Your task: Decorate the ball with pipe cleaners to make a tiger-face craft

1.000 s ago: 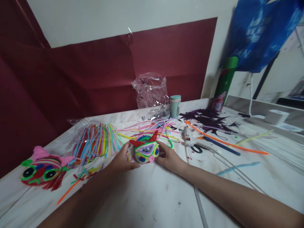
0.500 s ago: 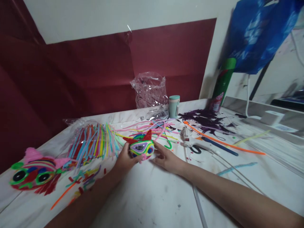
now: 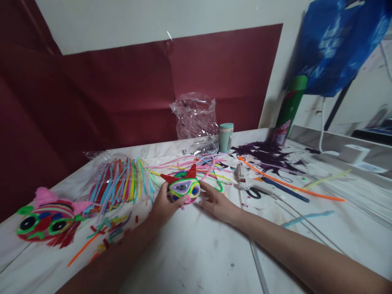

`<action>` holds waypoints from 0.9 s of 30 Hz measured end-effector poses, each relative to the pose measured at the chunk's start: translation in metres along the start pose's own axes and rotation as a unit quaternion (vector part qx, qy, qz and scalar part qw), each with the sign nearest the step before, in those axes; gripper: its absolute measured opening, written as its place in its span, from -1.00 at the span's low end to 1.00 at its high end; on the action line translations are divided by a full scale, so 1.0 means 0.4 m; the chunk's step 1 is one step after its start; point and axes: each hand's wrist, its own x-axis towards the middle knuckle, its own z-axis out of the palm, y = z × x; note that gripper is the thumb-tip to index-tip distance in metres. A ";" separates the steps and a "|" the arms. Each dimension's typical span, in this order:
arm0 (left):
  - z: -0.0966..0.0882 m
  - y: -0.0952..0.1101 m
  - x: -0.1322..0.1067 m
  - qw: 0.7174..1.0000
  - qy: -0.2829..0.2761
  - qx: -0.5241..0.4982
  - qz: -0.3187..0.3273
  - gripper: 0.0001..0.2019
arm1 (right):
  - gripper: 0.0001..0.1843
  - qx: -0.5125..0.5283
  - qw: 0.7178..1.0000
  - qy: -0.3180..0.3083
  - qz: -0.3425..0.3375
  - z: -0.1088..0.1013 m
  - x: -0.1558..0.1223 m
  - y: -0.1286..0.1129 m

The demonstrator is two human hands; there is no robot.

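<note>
A small animal head made of coloured pipe cleaners point(image 3: 185, 188) stands at mid-table, with red pointed ears, one purple-rimmed eye, one blue eye and a pink nose. My left hand point(image 3: 165, 205) grips its left side, thumb across the lower front and fingers behind. On its other side, my right hand point(image 3: 219, 204) has curled fingers against the edge; some fingertips are hidden. A bigger finished-looking pipe-cleaner head point(image 3: 45, 222) with pink ears and black eyes lies at the far left. Behind my left hand is a bundle of pipe cleaners point(image 3: 122, 181) in clear plastic.
Cut pipe-cleaner bits point(image 3: 113, 228) lie beside my left forearm. To the right are a white glue gun point(image 3: 254, 183), dark-handled scissors point(image 3: 284, 189) and an orange pipe cleaner point(image 3: 294, 183). Purple shreds point(image 3: 266, 155), a green cup point(image 3: 226, 139) and a tall green can point(image 3: 290, 108) stand or lie behind.
The whole view has shifted slightly, so things sit a little further right. Both hands stay at the small head, which has barely turned.
</note>
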 end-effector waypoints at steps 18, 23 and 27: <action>-0.070 -0.063 -0.046 0.995 0.074 -0.002 -0.062 -0.24 | -0.59 -0.035 0.986 0.154 0.051 -0.022 0.009 -0.013; -0.077 -0.066 -0.066 0.991 0.098 -0.049 -0.078 -0.39 | -0.60 -0.089 0.964 0.250 0.014 -0.117 0.017 -0.067; -0.075 -0.054 -0.081 0.991 0.086 -0.055 -0.085 -0.48 | -0.62 -0.216 0.927 0.307 0.015 -0.228 0.035 -0.104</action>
